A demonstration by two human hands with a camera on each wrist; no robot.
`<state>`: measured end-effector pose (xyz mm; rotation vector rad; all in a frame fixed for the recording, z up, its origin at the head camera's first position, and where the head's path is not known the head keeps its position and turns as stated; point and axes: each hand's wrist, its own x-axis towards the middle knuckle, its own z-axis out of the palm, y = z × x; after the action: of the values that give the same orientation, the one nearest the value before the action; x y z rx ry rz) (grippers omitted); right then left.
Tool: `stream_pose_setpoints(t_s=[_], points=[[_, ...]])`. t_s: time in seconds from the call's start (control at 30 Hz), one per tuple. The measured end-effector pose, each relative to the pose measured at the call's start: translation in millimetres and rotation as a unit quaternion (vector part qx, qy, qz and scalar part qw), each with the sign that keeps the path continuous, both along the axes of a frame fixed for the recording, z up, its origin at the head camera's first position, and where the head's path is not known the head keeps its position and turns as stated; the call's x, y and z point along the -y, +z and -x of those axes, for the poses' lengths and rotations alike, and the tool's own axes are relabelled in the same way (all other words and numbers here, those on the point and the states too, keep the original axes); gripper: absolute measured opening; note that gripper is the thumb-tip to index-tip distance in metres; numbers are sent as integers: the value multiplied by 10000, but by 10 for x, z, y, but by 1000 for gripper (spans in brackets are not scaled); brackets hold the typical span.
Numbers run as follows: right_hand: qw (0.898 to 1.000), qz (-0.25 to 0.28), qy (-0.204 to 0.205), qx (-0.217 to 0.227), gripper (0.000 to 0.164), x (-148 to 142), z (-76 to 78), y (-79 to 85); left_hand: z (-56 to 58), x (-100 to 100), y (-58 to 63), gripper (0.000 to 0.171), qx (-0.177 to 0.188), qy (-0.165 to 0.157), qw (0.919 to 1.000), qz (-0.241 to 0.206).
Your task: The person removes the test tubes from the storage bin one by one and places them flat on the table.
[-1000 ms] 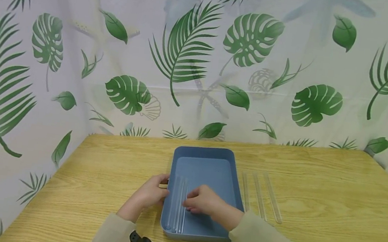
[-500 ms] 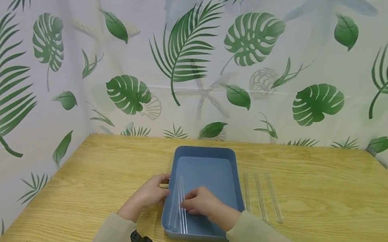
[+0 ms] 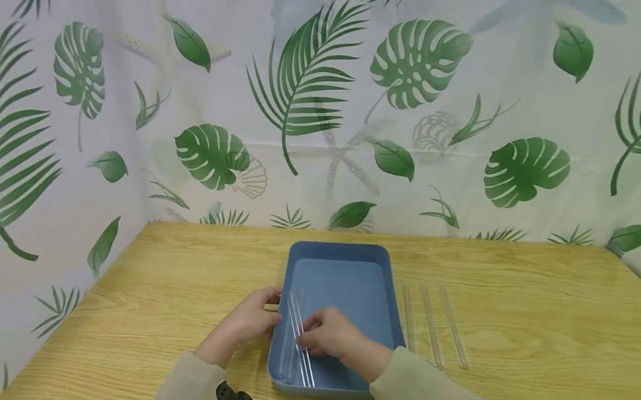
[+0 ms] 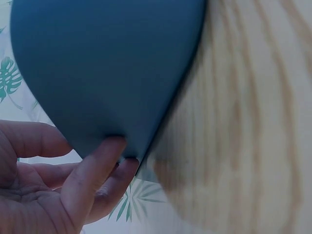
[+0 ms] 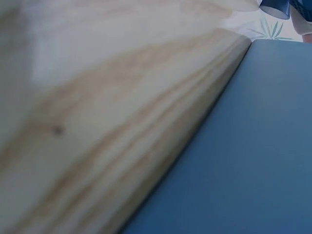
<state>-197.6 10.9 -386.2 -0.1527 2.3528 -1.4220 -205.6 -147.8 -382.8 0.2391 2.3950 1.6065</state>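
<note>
A blue tray (image 3: 346, 283) lies on the table with several clear strips along its left side. My right hand (image 3: 336, 335) is inside the tray, pinching a slim transparent strip (image 3: 307, 370) between thumb and fingertips. That strip slants, its far end toward the left wall and its near end farther right. Beside it rest other clear strips (image 3: 284, 356), nearly parallel to the wall. My left hand (image 3: 248, 318) grips the tray's left wall. In the left wrist view, fingers (image 4: 92, 170) press the wall's outside while one digit goes behind the rim.
Right of the tray, three more clear strips (image 3: 453, 330) lie side by side on the wooden table (image 3: 550, 335). A leaf-patterned cloth (image 3: 321, 93) hangs behind. The right wrist view shows the tray's outer wall (image 5: 243, 146) and tabletop, no hand.
The strip in my right hand has turned from nearly parallel with the wall to slanted, its near end shifting right and its far end left. My left hand keeps its place.
</note>
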Motion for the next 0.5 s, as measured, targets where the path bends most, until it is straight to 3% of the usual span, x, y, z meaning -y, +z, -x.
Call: stream_pose_setpoints(t_s=[0.5], points=[[9999,-44,-125,-88,15,24,22,-19,-20,-6,13,50,-15,-81,9998,-190]])
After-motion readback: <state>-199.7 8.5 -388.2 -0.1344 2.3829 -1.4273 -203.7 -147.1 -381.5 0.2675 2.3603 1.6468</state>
